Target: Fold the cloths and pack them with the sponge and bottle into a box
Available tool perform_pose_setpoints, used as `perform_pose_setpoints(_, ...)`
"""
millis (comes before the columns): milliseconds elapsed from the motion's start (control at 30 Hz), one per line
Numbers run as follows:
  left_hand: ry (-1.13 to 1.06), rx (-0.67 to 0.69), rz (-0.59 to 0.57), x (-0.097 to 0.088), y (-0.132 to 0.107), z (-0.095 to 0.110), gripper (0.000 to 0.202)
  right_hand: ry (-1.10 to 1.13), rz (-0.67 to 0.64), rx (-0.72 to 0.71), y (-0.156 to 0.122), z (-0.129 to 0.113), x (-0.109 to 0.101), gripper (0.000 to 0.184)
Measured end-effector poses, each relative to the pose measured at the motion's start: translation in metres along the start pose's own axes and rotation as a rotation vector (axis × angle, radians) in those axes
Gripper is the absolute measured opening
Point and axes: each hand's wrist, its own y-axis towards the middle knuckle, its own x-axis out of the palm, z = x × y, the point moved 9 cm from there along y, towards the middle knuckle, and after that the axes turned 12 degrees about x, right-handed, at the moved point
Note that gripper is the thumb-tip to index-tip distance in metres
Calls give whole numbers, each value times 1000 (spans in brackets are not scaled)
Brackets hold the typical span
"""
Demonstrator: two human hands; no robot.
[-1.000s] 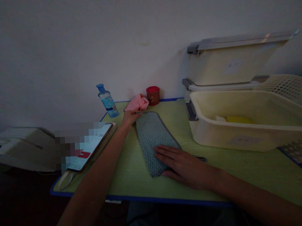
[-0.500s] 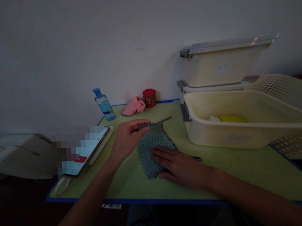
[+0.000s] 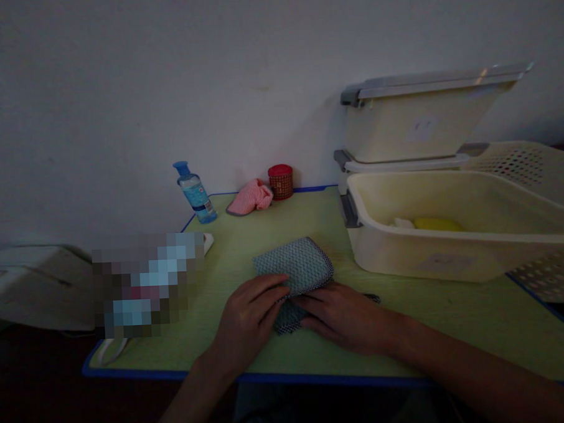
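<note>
A blue-grey woven cleaning cloth (image 3: pixel 297 261) with a black-and-white checked edge lies on the green table, its far part folded over toward me. My left hand (image 3: pixel 251 312) is closed on the near edge of the folded flap, fingers on top. My right hand (image 3: pixel 345 315) lies flat on the lower layer, with its fingers stretched out and their tips hidden under the flap. A small dark checked loop (image 3: pixel 372 298) sticks out beyond my right wrist.
Behind stand a blue bottle (image 3: pixel 196 193), a crumpled pink cloth (image 3: pixel 251 197) and a red-lidded container (image 3: pixel 281 181). An open cream bin (image 3: pixel 419 249) with a yellow item inside sits at right, stacked bins behind it. A pixelated phone-like object (image 3: pixel 158 279) is at left.
My left hand has come down toward me, bringing the cloth's far edge over the lower layer. The fold now covers my right fingertips; the right hand has hardly moved.
</note>
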Motion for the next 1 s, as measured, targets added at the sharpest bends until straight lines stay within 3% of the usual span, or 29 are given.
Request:
perform_pose_setpoints(100, 13, -15, 16, -4, 3, 1, 16, -24, 185, -4, -3, 6, -16, 19)
perform_pose_setpoints(233, 4, -26, 23, -7, 5, 2, 14, -23, 442, 103, -10, 24, -40, 19)
perform_pose_setpoints(433, -37, -55, 18, -6, 1, -1, 16, -68, 612, 136, -16, 32, -56, 16)
perform_pose_setpoints(800, -104, -5, -51, -2, 5, 5, 11, -254, 445, -30, -19, 23, -54, 25)
perform_pose_setpoints(1000, -152, 60, -151, 6, 4, 12, 11, -287, 326, -129, -17, 15, -50, 30)
